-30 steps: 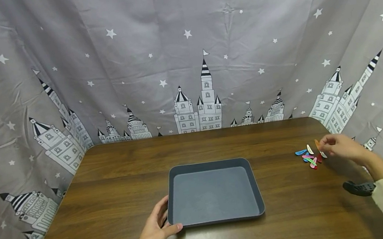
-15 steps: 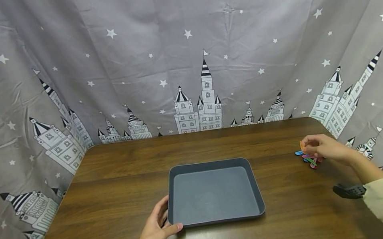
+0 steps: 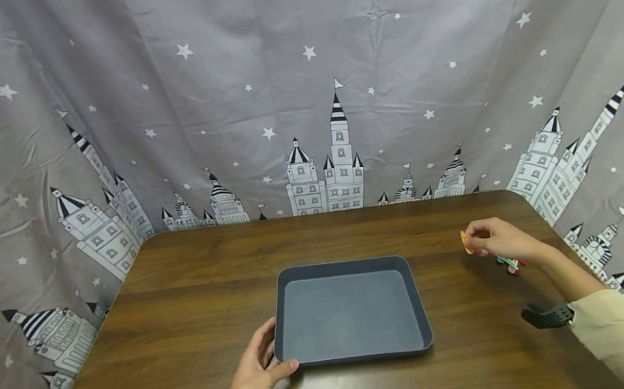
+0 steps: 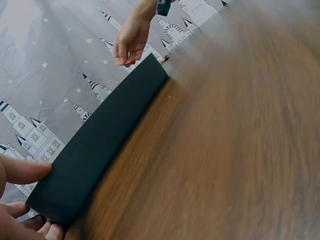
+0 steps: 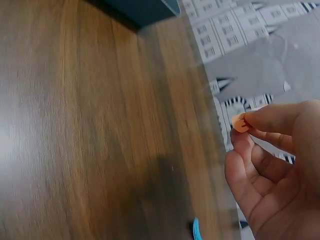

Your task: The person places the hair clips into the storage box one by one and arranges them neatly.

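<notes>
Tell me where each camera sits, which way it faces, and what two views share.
Head: worn there, facing forward and down at the table, tray and curtain; left hand and right hand show.
Left wrist: worn there, looking along the tray's outer wall toward the curtain; left hand shows near, right hand beyond.
Right wrist: worn there, looking at table and curtain; only the right hand shows, pinching an orange clip.
Both wrist views share tray, right hand and orange clip.
</notes>
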A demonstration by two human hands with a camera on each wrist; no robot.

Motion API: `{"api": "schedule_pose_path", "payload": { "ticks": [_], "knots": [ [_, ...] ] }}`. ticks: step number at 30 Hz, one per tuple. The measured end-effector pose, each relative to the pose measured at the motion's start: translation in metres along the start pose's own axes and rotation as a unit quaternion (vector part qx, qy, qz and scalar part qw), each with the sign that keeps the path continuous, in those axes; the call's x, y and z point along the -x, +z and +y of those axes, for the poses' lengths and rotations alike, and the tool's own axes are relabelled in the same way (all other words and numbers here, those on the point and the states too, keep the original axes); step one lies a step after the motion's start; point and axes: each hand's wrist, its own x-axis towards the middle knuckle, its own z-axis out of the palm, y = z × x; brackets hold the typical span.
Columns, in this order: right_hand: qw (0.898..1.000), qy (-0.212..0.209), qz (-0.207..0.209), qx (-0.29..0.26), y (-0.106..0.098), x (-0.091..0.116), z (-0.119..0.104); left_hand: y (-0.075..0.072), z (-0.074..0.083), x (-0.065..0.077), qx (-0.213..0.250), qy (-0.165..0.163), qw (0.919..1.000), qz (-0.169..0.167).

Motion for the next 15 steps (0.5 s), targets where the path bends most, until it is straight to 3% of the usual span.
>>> {"api": "schedule_pose_path", "payload": {
  "ticks": [15],
  "knots": [
    [0.996, -0.056, -0.052, -0.04, 0.034, -0.03, -0.025, 0.007, -0.007, 0.003, 0.026, 0.025, 0.9992, 0.02]
  ]
}}
